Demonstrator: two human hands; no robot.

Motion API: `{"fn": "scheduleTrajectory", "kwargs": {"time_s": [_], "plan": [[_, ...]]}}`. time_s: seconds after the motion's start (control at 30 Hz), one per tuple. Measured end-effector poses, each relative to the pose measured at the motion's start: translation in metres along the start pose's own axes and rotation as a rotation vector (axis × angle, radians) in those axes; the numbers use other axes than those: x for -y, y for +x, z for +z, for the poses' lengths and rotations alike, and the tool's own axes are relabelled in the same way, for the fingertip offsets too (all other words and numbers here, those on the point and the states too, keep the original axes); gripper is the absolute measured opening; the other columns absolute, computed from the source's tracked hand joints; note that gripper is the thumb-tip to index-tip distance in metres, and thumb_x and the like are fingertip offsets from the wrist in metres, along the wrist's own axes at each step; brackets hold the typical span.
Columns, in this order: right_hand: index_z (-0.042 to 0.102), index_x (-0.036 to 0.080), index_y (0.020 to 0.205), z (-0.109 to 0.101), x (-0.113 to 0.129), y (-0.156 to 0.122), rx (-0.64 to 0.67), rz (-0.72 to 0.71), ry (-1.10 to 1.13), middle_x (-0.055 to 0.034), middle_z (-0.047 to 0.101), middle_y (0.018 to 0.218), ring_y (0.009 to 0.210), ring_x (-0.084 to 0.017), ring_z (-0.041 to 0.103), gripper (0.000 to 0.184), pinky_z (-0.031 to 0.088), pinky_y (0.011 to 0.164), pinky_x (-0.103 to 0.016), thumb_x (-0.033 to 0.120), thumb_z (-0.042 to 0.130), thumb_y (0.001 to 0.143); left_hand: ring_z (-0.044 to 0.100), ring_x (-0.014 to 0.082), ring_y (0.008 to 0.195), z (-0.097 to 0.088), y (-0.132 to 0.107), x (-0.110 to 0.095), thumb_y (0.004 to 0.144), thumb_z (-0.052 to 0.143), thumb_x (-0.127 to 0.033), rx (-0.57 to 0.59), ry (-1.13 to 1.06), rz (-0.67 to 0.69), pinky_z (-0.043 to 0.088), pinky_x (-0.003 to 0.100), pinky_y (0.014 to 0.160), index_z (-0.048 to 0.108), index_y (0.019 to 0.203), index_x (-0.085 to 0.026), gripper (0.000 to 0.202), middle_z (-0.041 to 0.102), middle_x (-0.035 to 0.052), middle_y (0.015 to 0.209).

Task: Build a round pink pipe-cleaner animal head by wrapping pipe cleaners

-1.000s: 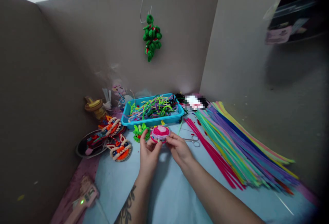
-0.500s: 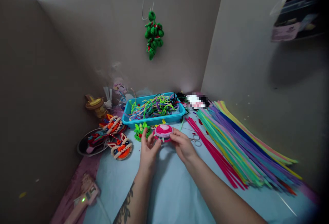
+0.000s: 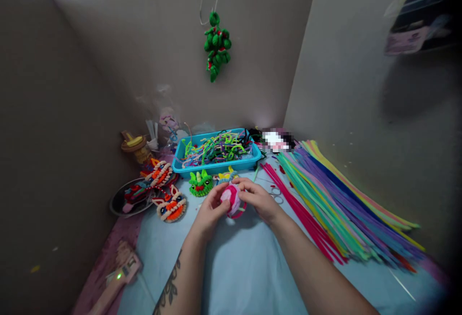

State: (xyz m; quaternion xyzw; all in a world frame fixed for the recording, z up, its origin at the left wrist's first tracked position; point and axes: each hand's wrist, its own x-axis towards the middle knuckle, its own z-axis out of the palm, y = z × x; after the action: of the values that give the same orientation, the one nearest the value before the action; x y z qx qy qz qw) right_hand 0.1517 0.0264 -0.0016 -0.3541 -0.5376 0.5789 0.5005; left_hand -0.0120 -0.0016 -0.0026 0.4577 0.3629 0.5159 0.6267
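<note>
Between both hands is a rounded pink and magenta pipe-cleaner piece (image 3: 233, 199), held above the blue cloth. My left hand (image 3: 211, 209) grips its left side, thumb on the front. From the right, my right hand (image 3: 258, 201) pinches it with thumb and fingers. Part of the piece is hidden by the fingers. Just behind my left hand sits a green animal-face figure (image 3: 201, 184). A yellow and pale figure (image 3: 226, 176) lies beyond the held piece, partly covered. Scissors (image 3: 276, 196) rest to the right of my right hand.
A blue tray (image 3: 216, 166) of pipe-cleaner scraps stands at the back. Bundled long pipe cleaners (image 3: 335, 204) spread across the right side. Orange and cream animal faces (image 3: 171, 205) lie at left near a round metal dish (image 3: 117, 204). A glue gun (image 3: 122, 274), its green light lit, lies front left.
The pink piece has been turned from nearly flat to tilted, its striped face now toward me. Both hands have shifted their grip, and my left fingers have curled closer around it.
</note>
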Motion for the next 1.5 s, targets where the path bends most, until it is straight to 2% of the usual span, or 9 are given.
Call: {"fn": "scheduleTrajectory", "kwargs": {"time_s": [0.07,0.2,0.27,0.33,0.47,0.93,1.13,1.33,1.5], "plan": [[0.064,0.02,0.08,0.003,-0.004,0.0,-0.048,-0.034,-0.04,-0.0042,0.059,0.102,0.104,-0.023,0.051,0.014,0.041,0.084,-0.031,0.029,0.066,0.069,0.056,0.0248,0.107,0.001,0.0,0.0,0.067,0.076,-0.031,-0.011,-0.017,-0.012,0.044,0.032,0.089,0.057,0.12,-0.021,0.058,0.058,0.0114,0.123],[0.053,0.024,0.107,0.014,-0.011,0.001,-0.224,-0.078,0.049,-0.0048,0.057,0.107,0.09,-0.018,0.055,0.045,0.045,0.072,-0.028,0.033,0.071,0.066,0.056,0.0236,0.11,0.002,0.002,0.004,0.065,0.077,-0.028,-0.107,-0.008,0.031,0.045,0.033,0.091,0.05,0.126,-0.023,0.067,0.054,0.0103,0.127],[0.054,0.023,0.103,0.018,-0.011,0.0,-0.248,-0.054,0.117,-0.0038,0.059,0.1,0.081,-0.016,0.055,0.044,0.044,0.067,-0.026,0.035,0.072,0.065,0.054,0.0237,0.113,0.001,0.004,0.006,0.066,0.076,-0.027,-0.169,0.019,0.086,0.044,0.033,0.092,0.048,0.127,-0.023,0.068,0.053,0.0103,0.129],[0.057,0.022,0.09,0.021,-0.008,-0.001,-0.183,0.042,0.168,0.0001,0.059,0.078,0.063,-0.012,0.051,0.033,0.039,0.055,-0.024,0.039,0.072,0.066,0.054,0.0236,0.114,0.0,0.006,0.007,0.066,0.076,-0.027,-0.216,0.049,0.123,0.044,0.032,0.093,0.049,0.126,-0.023,0.067,0.053,0.0105,0.129],[0.051,0.019,0.064,0.022,-0.004,-0.004,-0.05,0.172,0.212,0.0073,0.042,0.049,0.041,-0.007,0.032,0.029,0.021,0.041,-0.021,0.042,0.069,0.067,0.055,0.0239,0.112,0.0,0.007,0.005,0.067,0.075,-0.027,-0.22,0.068,0.111,0.045,0.032,0.092,0.051,0.123,-0.021,0.061,0.054,0.011,0.129],[0.047,0.019,0.054,0.024,-0.002,-0.004,-0.082,0.12,0.073,0.007,0.042,0.048,0.047,-0.008,0.032,0.028,0.023,0.049,-0.022,0.037,0.065,0.066,0.058,0.0217,0.104,0.002,0.006,0.005,0.064,0.076,-0.026,-0.221,0.093,0.096,0.046,0.03,0.087,0.056,0.116,-0.02,0.056,0.061,0.0083,0.119],[0.049,0.017,0.057,0.025,-0.011,-0.003,-0.092,0.119,0.094,0.0051,0.048,0.053,0.051,-0.009,0.039,0.028,0.029,0.052,-0.023,0.037,0.066,0.065,0.058,0.0216,0.104,0.001,0.006,0.008,0.067,0.075,-0.028,-0.209,0.118,0.101,0.045,0.03,0.089,0.054,0.119,-0.02,0.057,0.061,0.008,0.119],[0.054,0.016,0.06,0.026,-0.009,-0.003,-0.077,0.146,0.193,0.0051,0.05,0.05,0.044,-0.006,0.035,0.03,0.023,0.044,-0.021,0.041,0.069,0.065,0.058,0.0214,0.106,0.004,0.005,0.007,0.068,0.074,-0.029,-0.234,0.045,0.067,0.045,0.029,0.088,0.052,0.123,-0.023,0.059,0.058,0.008,0.123],[0.054,0.016,0.062,0.028,-0.006,-0.005,-0.051,0.163,0.234,0.0045,0.053,0.051,0.043,-0.006,0.043,0.031,0.031,0.044,-0.02,0.041,0.072,0.064,0.057,0.0216,0.107,0.002,0.005,0.007,0.072,0.071,-0.031,-0.249,0.009,0.02,0.046,0.03,0.087,0.05,0.127,-0.024,0.059,0.054,0.009,0.128]]}}
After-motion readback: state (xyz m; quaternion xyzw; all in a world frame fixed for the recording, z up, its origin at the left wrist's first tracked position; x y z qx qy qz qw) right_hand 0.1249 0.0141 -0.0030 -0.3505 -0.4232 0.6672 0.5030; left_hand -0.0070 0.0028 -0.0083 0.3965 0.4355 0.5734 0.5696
